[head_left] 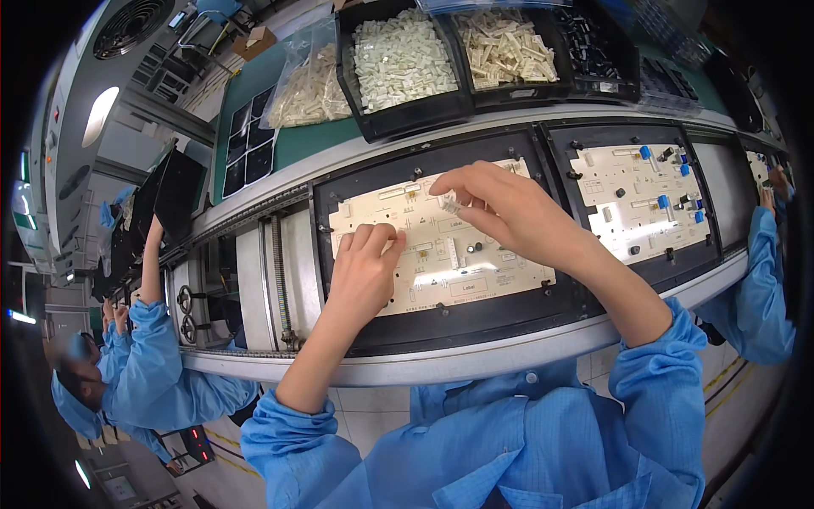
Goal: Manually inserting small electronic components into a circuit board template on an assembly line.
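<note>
A cream circuit board (407, 297) lies in a black carrier frame (381, 339) right in front of me. My left hand (366, 270) is over its left side, fingers curled down and pressed together at the board; whatever they pinch is hidden. Above the board's upper middle, my right hand (513, 212) holds a few small white connectors (450, 202) between thumb and fingers. A long white connector (454, 253) stands upright on the board, with small dark round parts (474, 248) beside it.
Beyond the conveyor rail stand black bins of pale green connectors (403, 64), cream connectors (506, 51) and dark parts (591, 47). A clear bag of cream parts (312, 89) lies left of them. Another carrier with populated boards (640, 199) sits right. Co-workers in blue (153, 365) flank me.
</note>
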A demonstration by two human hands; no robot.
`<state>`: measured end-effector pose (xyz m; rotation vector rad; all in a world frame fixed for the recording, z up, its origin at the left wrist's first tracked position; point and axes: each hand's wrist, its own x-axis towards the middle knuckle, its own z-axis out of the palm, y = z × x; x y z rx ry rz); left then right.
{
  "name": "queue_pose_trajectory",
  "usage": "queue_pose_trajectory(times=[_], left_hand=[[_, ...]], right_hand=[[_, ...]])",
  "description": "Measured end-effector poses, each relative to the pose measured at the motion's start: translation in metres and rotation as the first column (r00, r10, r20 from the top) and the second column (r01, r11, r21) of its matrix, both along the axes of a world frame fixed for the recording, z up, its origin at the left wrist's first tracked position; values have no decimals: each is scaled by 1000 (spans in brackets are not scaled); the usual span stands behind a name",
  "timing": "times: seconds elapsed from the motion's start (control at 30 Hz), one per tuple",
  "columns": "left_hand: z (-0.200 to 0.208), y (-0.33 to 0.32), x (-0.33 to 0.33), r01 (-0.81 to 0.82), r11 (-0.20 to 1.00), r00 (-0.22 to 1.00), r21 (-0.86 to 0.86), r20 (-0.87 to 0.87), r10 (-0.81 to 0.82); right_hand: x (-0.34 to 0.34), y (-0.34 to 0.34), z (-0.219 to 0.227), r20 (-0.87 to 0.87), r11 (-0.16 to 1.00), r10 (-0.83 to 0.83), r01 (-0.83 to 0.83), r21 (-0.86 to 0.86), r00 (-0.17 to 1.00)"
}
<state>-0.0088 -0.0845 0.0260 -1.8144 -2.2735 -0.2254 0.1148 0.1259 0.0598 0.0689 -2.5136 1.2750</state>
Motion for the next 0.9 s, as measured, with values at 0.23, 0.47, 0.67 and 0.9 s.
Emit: queue_pose_trajectory(times=[0.23, 0.47, 0.67, 0.9], left_hand=[[8, 6, -13, 25, 997, 991, -77, 135, -14], [12, 17, -23, 40, 997, 983, -67, 180, -27], [32, 103, -94, -96, 958, 983, 271, 179, 48], [31, 155, -122, -255, 956, 941, -148, -267, 210]], right_hand=[[10, 5, -1, -171, 994, -24, 42, 103, 985], [22, 11, -7, 38, 981, -69, 74, -179, 997], [10, 1, -18, 52, 994, -41, 46, -99, 998], [-22, -21, -35, -35, 988, -60, 64, 140, 998]])
